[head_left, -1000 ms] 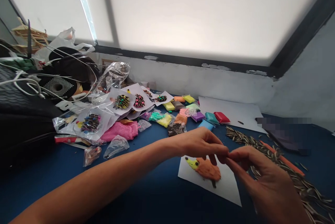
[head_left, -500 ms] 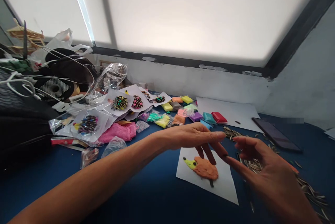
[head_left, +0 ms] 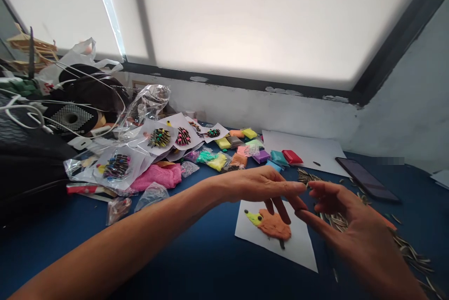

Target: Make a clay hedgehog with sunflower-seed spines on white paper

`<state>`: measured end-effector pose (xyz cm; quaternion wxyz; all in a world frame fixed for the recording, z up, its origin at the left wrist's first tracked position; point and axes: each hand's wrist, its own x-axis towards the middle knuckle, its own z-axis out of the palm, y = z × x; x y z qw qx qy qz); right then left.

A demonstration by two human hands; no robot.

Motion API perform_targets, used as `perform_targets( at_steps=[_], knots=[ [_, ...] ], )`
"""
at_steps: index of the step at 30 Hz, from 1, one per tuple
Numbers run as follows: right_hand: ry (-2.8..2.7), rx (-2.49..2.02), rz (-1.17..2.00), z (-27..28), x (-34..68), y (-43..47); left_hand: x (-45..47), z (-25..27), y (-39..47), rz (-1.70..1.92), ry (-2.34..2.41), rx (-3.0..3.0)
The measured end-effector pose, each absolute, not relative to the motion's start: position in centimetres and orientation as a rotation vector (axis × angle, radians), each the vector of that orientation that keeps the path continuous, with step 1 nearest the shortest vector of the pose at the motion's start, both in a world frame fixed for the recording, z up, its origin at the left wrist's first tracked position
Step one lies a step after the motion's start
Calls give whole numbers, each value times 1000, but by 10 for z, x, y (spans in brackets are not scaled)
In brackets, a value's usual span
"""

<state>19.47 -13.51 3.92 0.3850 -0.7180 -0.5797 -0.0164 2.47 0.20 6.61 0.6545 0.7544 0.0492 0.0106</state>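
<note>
Head cam: L hand [head_left: 259, 185] half open, thumb apart from fingers, the lower ones hanging loose. R hand [head_left: 354, 225] half curled, thumb & index apart. Tips of both hands meet or nearly so; can't tell if a tiny bit's held btwn. Clay figure [head_left: 275, 229] lies under L hand on card [head_left: 294, 255], top R part hidden by L fingers. Seeds [head_left: 338, 221] partly hidden behind R hand. Phone [head_left: 368, 178] beyond R hand, blurred patch nr its top.

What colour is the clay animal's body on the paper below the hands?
Orange: the body shows best in the current head view.
</note>
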Motion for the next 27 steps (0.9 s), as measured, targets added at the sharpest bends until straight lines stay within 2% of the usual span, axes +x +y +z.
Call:
perform_targets(
  at_steps=[4,12,19,27],
  knots=[
    [-1470,-1853,-7,38,191,-136,28,62,-1,-35,92,1697],
    [-1398,-1894,46,45,195,-135,28,58,9,71,119,1663],
    [-1524,-1806,-7,48,189,-139,33,46,10,79,107,1507],
    [-1669,-1569,96,47,184,-143,29,49,12,64,175,1540]
  ],
)
